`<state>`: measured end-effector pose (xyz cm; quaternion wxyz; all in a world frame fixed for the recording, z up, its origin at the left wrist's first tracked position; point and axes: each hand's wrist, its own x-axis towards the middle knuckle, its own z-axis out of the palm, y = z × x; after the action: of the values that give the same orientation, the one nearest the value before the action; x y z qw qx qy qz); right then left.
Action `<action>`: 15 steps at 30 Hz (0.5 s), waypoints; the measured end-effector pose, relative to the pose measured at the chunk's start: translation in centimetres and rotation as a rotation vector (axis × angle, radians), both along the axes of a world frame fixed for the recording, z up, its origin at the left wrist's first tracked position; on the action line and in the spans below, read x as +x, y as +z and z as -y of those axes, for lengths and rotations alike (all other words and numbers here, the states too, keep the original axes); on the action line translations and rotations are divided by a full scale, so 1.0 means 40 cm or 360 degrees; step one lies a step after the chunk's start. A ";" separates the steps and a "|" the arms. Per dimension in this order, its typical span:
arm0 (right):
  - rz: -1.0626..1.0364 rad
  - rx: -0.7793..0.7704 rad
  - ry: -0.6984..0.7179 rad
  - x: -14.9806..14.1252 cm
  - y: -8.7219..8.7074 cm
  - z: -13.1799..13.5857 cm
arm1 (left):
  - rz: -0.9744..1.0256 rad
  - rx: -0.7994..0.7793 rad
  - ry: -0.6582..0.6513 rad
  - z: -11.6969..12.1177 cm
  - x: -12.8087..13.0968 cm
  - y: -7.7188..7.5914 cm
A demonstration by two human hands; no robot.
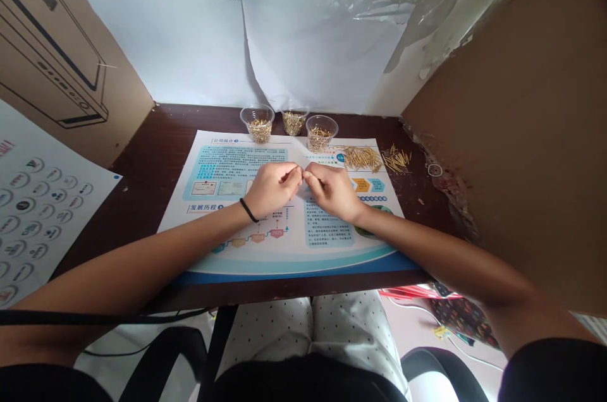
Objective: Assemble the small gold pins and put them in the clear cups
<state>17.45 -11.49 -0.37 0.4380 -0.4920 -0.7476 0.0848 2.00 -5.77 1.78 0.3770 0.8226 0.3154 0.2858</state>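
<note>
My left hand (271, 188) and my right hand (332, 190) meet fingertip to fingertip above the printed sheet (294, 256). Both are closed in a pinch, and whatever lies between the fingers is too small or hidden to make out. Beyond them stand a left clear plastic cup (257, 121), a middle cup (294, 120) and a right cup (322, 133), each partly filled with small gold-coloured metal pieces. To the right of my hands lies a pile of thin gold-coloured metal pins (363, 158), with a smaller group of pins (397, 159) beside it on the dark table.
A brown cardboard panel (512, 130) walls off the right side, and a cardboard box (71, 54) stands at the left. White paper (322, 54) and clear plastic cover the back. Another sheet with round logos (42, 219) lies at the left of the dark table (137, 162).
</note>
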 end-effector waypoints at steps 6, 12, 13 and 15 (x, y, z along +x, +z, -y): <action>0.0086 -0.0026 -0.0055 -0.004 -0.006 0.002 | -0.0020 -0.0184 -0.0051 -0.007 -0.004 0.008; 0.0171 -0.0192 -0.0048 0.000 0.015 0.011 | 0.0087 -0.0615 -0.0143 -0.022 -0.005 0.018; 0.0158 -0.0213 -0.0040 0.001 0.020 0.013 | 0.0112 -0.0657 -0.0144 -0.023 -0.004 0.019; 0.0081 -0.0253 -0.0030 0.005 0.029 0.015 | 0.0139 -0.0724 -0.0163 -0.024 -0.003 0.019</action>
<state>17.65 -12.08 0.80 0.3793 -0.5342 -0.7447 0.1271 1.87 -4.82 2.52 0.5799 0.7183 0.3129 0.2233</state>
